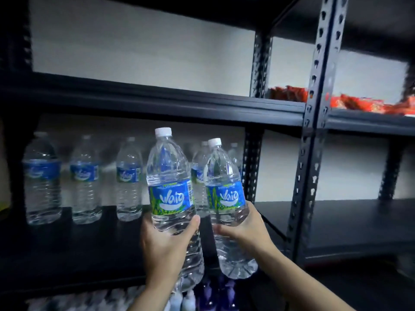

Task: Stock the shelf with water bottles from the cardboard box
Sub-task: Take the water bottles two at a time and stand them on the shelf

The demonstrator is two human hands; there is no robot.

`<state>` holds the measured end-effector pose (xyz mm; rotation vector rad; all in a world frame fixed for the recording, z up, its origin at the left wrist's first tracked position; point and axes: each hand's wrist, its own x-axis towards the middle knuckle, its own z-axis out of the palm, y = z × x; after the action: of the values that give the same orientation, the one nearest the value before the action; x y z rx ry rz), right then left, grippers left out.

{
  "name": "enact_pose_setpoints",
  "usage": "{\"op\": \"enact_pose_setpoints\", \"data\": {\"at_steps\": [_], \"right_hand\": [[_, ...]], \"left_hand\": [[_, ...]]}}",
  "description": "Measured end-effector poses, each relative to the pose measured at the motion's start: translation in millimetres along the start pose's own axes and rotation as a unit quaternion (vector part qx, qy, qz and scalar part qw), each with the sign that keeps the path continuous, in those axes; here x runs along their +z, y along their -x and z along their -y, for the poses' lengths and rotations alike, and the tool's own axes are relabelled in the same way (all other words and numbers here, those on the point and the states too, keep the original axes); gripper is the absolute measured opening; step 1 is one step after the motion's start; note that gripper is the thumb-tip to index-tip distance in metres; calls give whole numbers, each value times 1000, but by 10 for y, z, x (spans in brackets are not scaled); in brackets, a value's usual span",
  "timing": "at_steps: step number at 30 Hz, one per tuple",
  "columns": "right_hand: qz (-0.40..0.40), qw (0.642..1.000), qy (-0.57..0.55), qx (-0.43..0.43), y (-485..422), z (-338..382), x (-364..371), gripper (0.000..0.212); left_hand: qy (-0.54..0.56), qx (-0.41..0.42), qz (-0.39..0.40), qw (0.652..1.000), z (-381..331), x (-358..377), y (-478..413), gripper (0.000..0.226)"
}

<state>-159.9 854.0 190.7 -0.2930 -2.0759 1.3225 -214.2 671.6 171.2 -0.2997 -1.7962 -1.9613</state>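
I hold two clear water bottles with white caps and blue labels upright in front of a black metal shelf [67,243]. My left hand [166,245] grips the lower body of the left bottle [170,176]. My right hand [247,230] grips the right bottle [224,182] below its label. Both bottles hang above the shelf's front edge, close together. Several matching bottles [84,182] stand in a row at the back of that shelf. No cardboard box is in view.
A bare black shelf board [157,102] runs just above the bottle caps. Perforated uprights [312,131] divide this bay from the right bay, where red packets [359,104] lie on the upper board. White and purple containers [202,297] show on the shelf below.
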Motion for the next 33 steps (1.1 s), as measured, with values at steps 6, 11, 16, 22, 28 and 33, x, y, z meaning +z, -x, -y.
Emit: {"op": "enact_pose_setpoints", "data": {"at_steps": [6, 11, 16, 22, 28, 33], "right_hand": [[-63, 998, 14, 9, -477, -213, -161, 73], [-119, 992, 6, 27, -968, -486, -76, 78], [-136, 990, 4, 33, -1326, -806, 17, 83], [-105, 994, -15, 30, -1577, -1110, 99, 84], [-59, 998, -31, 10, -1668, -1252, 45, 84], [-7, 1000, -17, 10, -1760, -1308, -52, 83]], "left_hand": [[-5, -8, 17, 1000, 184, 336, -125, 64], [-8, -7, 21, 1000, 334, 506, -342, 78], [-13, 12, 48, 999, 484, 605, -539, 79], [-22, 34, 58, 997, 630, 681, -623, 77], [-35, 51, 51, 997, 701, 743, -608, 82], [-49, 70, 45, 995, 700, 758, -590, 81]]}}
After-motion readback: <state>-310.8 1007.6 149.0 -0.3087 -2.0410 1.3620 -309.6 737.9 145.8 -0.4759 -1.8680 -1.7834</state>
